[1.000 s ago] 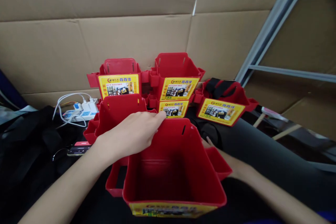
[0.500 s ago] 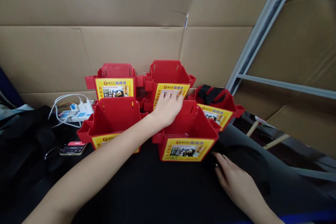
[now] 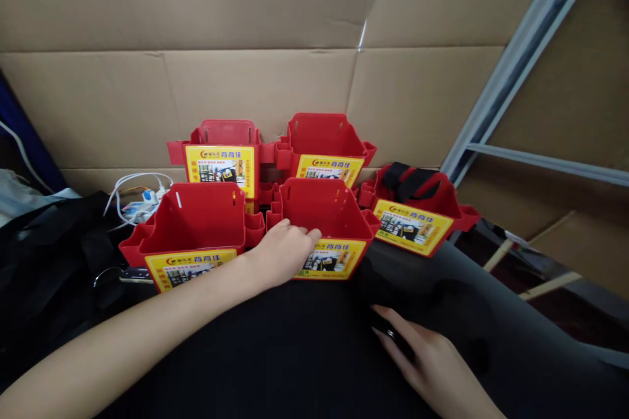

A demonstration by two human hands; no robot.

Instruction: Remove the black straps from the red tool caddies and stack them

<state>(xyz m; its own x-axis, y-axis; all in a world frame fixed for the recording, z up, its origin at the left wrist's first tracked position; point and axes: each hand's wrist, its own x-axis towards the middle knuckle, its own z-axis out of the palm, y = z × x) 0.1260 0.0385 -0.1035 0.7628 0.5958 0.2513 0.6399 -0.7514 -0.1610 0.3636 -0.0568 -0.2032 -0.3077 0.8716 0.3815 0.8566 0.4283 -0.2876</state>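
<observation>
Now the left hand (image 3: 282, 252) is resting with loose, open fingers on the front rim of the red bin (image 3: 322, 222), gripping nothing. This bin is standing on the black cloth (image 3: 275, 353), just beside another red bin (image 3: 189, 232) at its left and in front of the two bins by the cardboard wall (image 3: 255, 85). The right hand (image 3: 432, 366) is lying open and flat on the cloth, apart from this bin

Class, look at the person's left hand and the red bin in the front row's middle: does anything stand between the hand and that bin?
Nothing visible does. The left hand already rests on the front rim of the front middle red bin, fingers over its yellow label. The right hand lies apart on the black cloth.
</observation>
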